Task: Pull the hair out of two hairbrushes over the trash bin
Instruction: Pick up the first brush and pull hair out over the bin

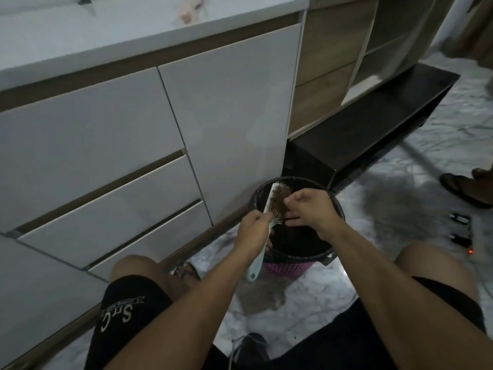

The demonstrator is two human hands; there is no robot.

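My left hand (pixel 253 231) grips a pale mint hairbrush (pixel 269 206) by its handle, head tilted up over the trash bin (pixel 337 206). A mat of brown hair (pixel 278 200) is tangled in its bristles. My right hand (pixel 309 206) is at the brush head, thumb and finger pinched on that hair. The bin is black-lined, with a pink lattice basket (pixel 288 268) showing below. A second, pinkish brush (pixel 190 6) lies on the countertop at the top of the view, blurred.
White cabinet drawers and a door (pixel 226 116) stand just behind the bin. A low black bench (pixel 373 124) runs to the right. Another person's sandalled foot (pixel 466 188) is at the right edge. Small dark items (pixel 458 228) lie on the marble floor.
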